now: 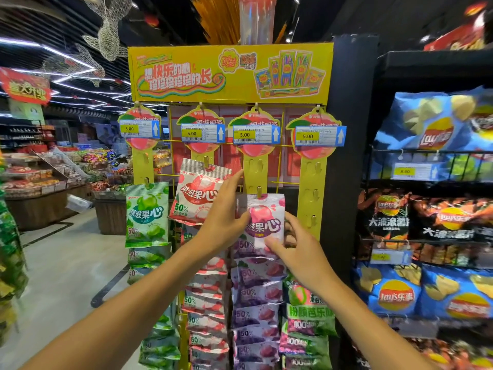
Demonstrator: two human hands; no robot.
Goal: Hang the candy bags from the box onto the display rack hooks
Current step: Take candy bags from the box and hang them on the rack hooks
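A shop worker's two hands steady a purple-and-white candy bag [265,222] on the third strip of a yellow display rack [312,188]; its header sits at a hook [259,192], though whether the hole is fully seated cannot be told; the left hand [226,217] pinches the bag's upper left edge, forefinger stretched upward, while the right hand [296,252] grips its lower right corner between thumb and curled fingers; more bags hang below, with a red bag [198,193] and a green bag [147,214] on neighbouring strips; the pouch looks light, soft, crinkly and slick, best held by its flat sealed header near the hole; no box is in view.
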